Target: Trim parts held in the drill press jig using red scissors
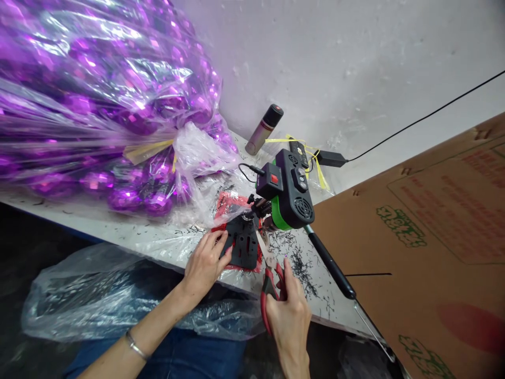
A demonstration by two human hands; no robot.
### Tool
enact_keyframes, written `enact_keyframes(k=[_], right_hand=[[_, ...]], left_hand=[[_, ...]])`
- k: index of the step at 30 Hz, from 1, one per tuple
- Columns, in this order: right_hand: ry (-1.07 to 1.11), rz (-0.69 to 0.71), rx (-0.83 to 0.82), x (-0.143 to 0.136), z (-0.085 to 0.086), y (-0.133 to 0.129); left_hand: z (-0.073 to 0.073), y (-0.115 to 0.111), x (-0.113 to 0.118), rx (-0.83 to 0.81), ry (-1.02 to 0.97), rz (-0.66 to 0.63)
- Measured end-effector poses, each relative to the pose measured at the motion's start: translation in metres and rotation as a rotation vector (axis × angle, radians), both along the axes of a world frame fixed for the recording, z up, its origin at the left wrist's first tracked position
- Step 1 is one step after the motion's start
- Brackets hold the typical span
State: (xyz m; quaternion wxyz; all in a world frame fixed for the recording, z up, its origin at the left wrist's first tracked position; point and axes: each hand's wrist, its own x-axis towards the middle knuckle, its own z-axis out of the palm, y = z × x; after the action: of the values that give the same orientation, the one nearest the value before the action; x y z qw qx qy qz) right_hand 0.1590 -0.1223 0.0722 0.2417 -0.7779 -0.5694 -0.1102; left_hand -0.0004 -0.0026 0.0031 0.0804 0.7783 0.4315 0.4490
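My right hand is closed around the red-and-black handles of a pair of scissors. Their blades point away from me, just right of a black slotted base plate. On the left edge of that plate lies my left hand, its fingers and thumb apart and touching it. A red sheet shows from under the plate. Above it stands a black-and-green device with a red switch and round vents. Crumpled clear plastic runs down to the plate from the left.
A big clear bag of shiny purple balls fills the left. At the wall stand a black-capped bottle and a black adapter with its cable. Short black scraps litter the table. A cardboard box bounds the right; loose plastic hangs at my lap.
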Motion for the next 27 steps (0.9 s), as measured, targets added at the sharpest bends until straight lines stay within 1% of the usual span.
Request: enact_keyframes(k=[5,9,14,19,27], right_hand=[[-0.098,-0.029,0.016,0.0006,0.0026,-0.0043],[-0.149,-0.010,0.035,0.0006,0.0010,-0.0015],[-0.201,-0.034,0.065,0.0017,-0.0017,-0.0016],[-0.203,-0.011,0.078,0.0008,-0.0024,0.0021],[-0.253,-0.040,0.077,0.0024,-0.0028,0.0003]], left_hand=[[-0.0001,0.0002,-0.0007,-0.012,0.012,-0.005],[0.0003,0.0005,-0.0007,-0.008,0.012,-0.006],[0.0009,0.0002,-0.0003,0.008,0.028,0.006],[0.0002,0.0005,-0.0010,0.005,0.021,0.004],[-0.0005,0.0003,-0.0006,-0.012,0.011,-0.003]])
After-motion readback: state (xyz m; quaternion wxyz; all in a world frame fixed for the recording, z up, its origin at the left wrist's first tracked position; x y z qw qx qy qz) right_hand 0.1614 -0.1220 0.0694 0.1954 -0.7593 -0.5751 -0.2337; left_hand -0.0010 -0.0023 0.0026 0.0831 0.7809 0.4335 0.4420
